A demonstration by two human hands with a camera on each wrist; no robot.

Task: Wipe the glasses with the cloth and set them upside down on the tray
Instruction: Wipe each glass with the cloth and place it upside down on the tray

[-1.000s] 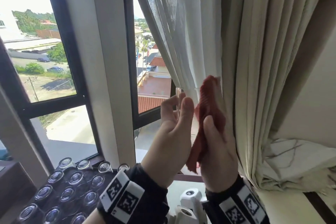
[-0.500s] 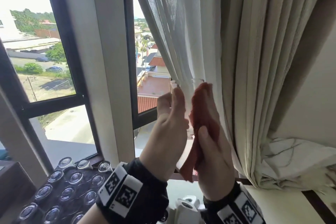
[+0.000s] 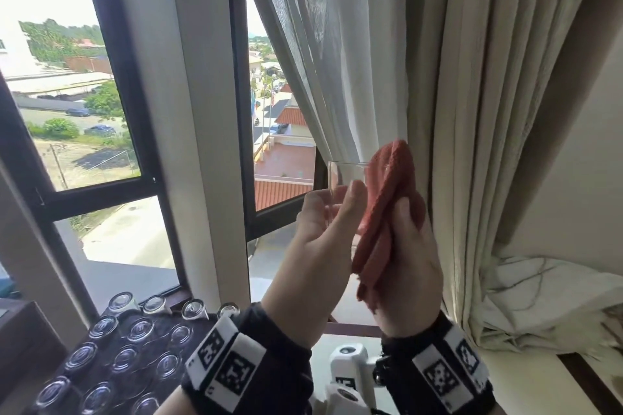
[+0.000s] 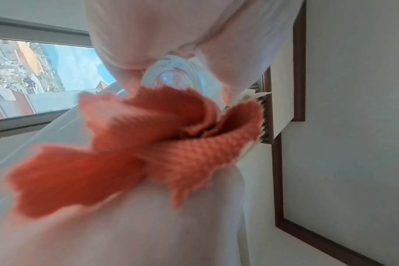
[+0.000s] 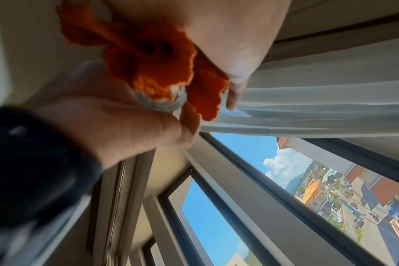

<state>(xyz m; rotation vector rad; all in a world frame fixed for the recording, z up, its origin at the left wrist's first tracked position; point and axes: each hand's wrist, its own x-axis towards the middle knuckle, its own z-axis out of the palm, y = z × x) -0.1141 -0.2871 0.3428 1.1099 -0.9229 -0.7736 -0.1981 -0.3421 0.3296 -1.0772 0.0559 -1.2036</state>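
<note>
Daylight fills a dark-framed window (image 3: 141, 185) across the left and centre of the head view, with roofs and parked cars outside; a sheer curtain (image 3: 337, 61) and a heavier beige curtain (image 3: 488, 111) hang at upper right. At lower left, a dark tray (image 3: 111, 367) carries rows of clear glasses (image 3: 124, 359) standing upside down, their round bases facing up.

Right of centre, both hands are raised in front of the curtains. The left hand (image 3: 313, 253) grips a clear glass (image 3: 344, 175), thumb and fingers curled around its lower part, its open rim up and level just above the fingertips. The right hand (image 3: 408, 266) clutches a reddish-orange cloth (image 3: 387, 199), the thumb pinning it against the fingers. The cloth rises past the glass rim on the right side and lies against the glass wall, while its loose end hangs down between the two palms.

Both wrists wear dark bands with black-and-white square markers. From the left wrist view, the round glass base (image 4: 171, 75) shows between the fingers, with the bunched cloth (image 4: 148, 140) just below it; that picture is blurred. From the right wrist view, the cloth (image 5: 153, 59) hides most of the glass.
</note>
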